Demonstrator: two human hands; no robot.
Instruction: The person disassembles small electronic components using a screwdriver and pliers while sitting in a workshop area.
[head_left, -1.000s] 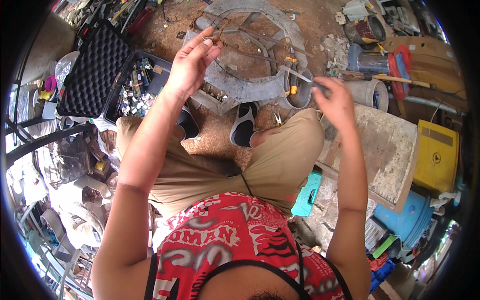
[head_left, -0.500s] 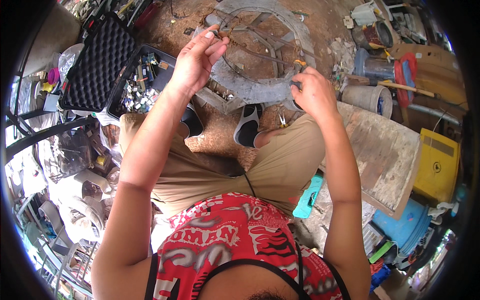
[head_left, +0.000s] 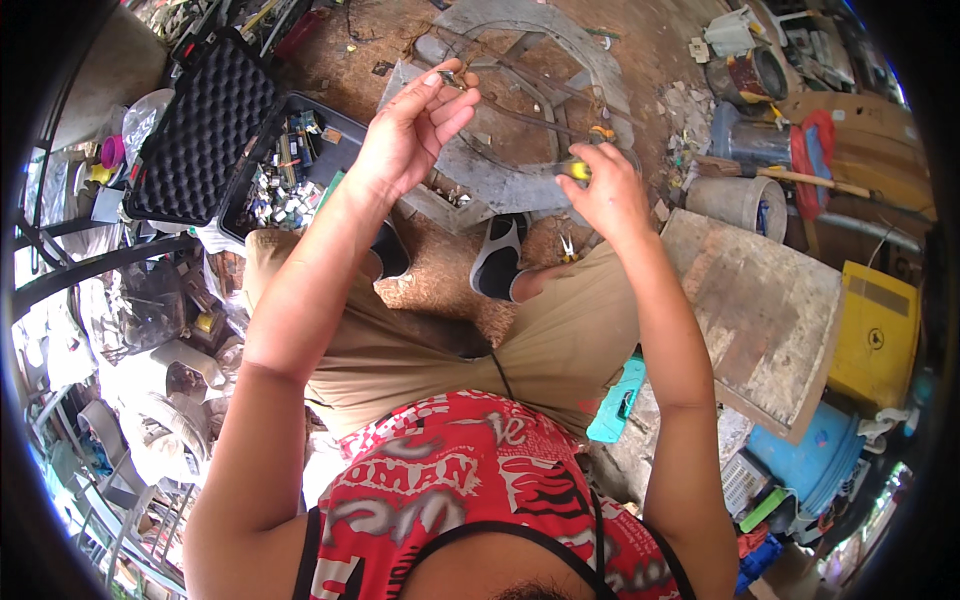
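Observation:
Near the top, my left hand (head_left: 415, 135) is raised with thumb and forefinger pinching a small shiny metal piece (head_left: 452, 82); the other fingers curl loosely. My right hand (head_left: 612, 190) is closed around a tool with a yellow-and-dark handle (head_left: 578, 171); motion blur hides its exact kind. Just beyond the right hand, an orange-and-black item (head_left: 601, 133) rests on the grey ring-shaped frame (head_left: 500, 178). Both hands hover above this frame, apart from each other. On the ground by my right knee lie small pliers (head_left: 568, 248) with yellowish handles.
To the left, an open black case (head_left: 235, 215) with a foam-lined lid (head_left: 195, 130) contains many small metal and electronic pieces. Right of my leg are a worn wooden board (head_left: 755, 310), a bucket (head_left: 735, 210) and a yellow box (head_left: 875, 330). A turquoise case (head_left: 617, 400) lies beside my thigh.
My left hand has shifted slightly right and down with the small metal piece. My right hand has drawn back a little left, and the yellow on its tool now shows.

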